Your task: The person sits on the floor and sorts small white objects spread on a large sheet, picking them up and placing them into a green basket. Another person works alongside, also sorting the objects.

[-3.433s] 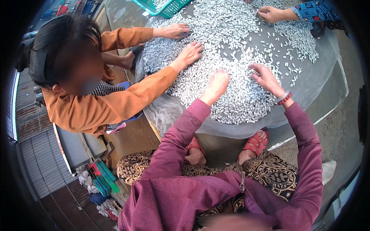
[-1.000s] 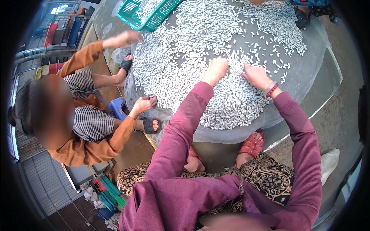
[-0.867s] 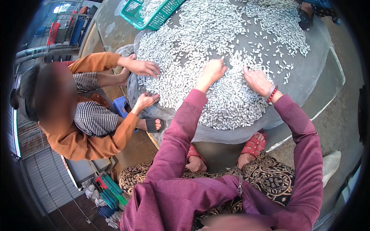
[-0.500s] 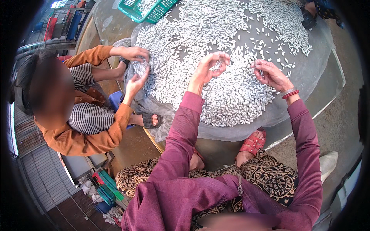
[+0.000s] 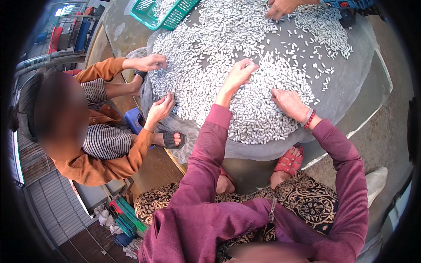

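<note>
A wide heap of small silvery cylindrical pieces point(image 5: 263, 118) is spread in front of me. My left hand point(image 5: 241, 73) hovers over the heap's middle, its fingers curled closed with the back of the hand up. The palm is hidden; half a second earlier, several of the pieces lay in it. To the right, my right hand point(image 5: 291, 104) reaches down onto the heap, fingers bent and together, a red bead bracelet point(image 5: 310, 119) at its wrist. Its fingertips are among the pieces, so their grip is hidden.
The heap lies on a grey sheet point(image 5: 346, 92). A green basket point(image 5: 175, 17) holding similar pieces stands at the far left. At left, a co-worker in an orange sleeve point(image 5: 125, 160) has both hands at the heap's edge. Another person's hand point(image 5: 283, 8) reaches in at the far side.
My left hand has turned over and closed. My right hand has come down and left onto the heap. The co-worker's hands have parted, and another person's hand has appeared at the far side.
</note>
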Tool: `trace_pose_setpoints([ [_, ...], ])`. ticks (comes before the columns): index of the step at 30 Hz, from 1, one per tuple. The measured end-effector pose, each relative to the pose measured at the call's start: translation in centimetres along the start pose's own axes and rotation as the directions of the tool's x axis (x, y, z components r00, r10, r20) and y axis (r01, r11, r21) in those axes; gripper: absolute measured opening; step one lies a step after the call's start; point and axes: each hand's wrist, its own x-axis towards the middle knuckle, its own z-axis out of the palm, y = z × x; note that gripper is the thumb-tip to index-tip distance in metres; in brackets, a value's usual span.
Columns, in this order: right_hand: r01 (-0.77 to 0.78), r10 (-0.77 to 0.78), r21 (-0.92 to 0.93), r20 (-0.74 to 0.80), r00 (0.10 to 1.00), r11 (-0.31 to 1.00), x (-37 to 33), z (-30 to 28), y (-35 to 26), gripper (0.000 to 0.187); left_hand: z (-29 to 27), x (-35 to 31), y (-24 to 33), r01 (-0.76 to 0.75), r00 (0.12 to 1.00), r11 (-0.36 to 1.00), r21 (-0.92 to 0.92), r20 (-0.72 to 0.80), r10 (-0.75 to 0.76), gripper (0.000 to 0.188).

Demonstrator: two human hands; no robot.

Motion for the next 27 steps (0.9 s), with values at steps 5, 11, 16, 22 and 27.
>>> trace_pose_setpoints([
  [5, -0.029, 0.038, 0.304, -0.024, 0.999, 0.952, 0.4, 0.4, 1.8, 0.019, 1.7, 0.2, 2.3, 0.114, 0.955, 0.858, -0.501, 0.293, 0.044, 0.017],
  [11, -0.387, 0.052, 0.894, 0.407, 0.912, -0.225, -1.1, -6.3, 3.2, 0.013, 6.4, 4.7, 0.6, -0.144, 0.977, 0.472, 0.870, 0.049, 0.208, 0.030],
  [16, -0.389, 0.183, 0.917, 0.399, 0.899, -0.092, -1.5, -9.2, 4.5, 0.015, 6.5, 6.2, -0.8, -0.163, 0.975, 0.512, 0.844, 0.057, 0.217, 0.019],
  [22, -0.190, 0.191, 0.095, -0.007, 0.982, 0.977, -0.7, -4.5, 5.9, 0.029, 2.6, 2.2, 1.8, 0.053, 0.946, 0.869, -0.493, 0.303, 0.114, 0.008],
  [27, -0.184, 0.184, 0.036, -0.020, 0.983, 0.982, -0.7, -2.4, 6.4, 0.019, 4.9, 3.4, 2.8, -0.021, 0.940, 0.999, -0.033, 0.339, 0.031, 0.010],
])
